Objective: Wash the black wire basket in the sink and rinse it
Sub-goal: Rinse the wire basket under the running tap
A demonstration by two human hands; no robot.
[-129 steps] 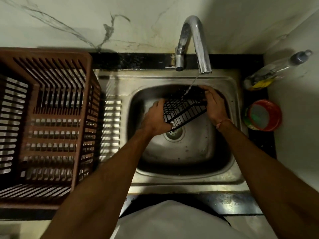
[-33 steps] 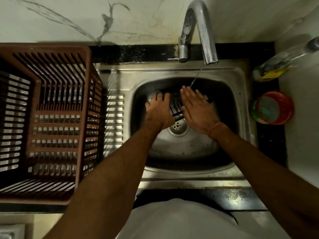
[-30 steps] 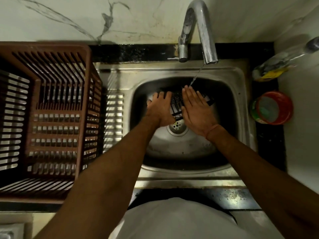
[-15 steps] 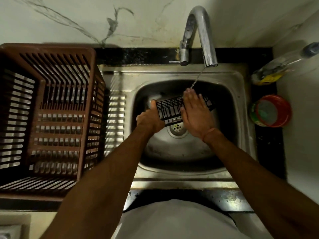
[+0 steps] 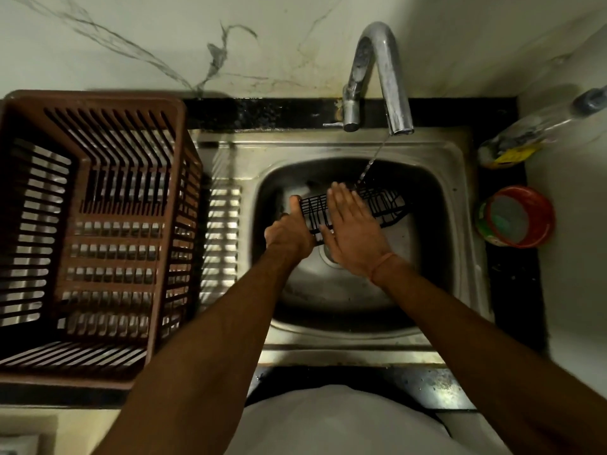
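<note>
The black wire basket [image 5: 382, 205] is held over the steel sink [image 5: 460, 198], tilted, its right end under a thin stream of water from the curved tap [image 5: 394, 80]. My left hand [image 5: 289, 231] grips the basket's left end, thumb on top. My right hand [image 5: 351, 228] lies flat on the basket's wires with fingers straight and together, covering its middle. The drain is mostly hidden beneath my hands.
A large brown slatted plastic crate [image 5: 95, 231] stands on the drainboard to the left. On the black counter to the right are a red round tub [image 5: 517, 218] of dish soap and a clear bottle [image 5: 538, 129] with a yellow label. A marble wall backs the sink.
My left hand has shifted from lying over the basket to gripping its left end. The right palm slid along the wires, and more of the basket's right end shows under the water.
</note>
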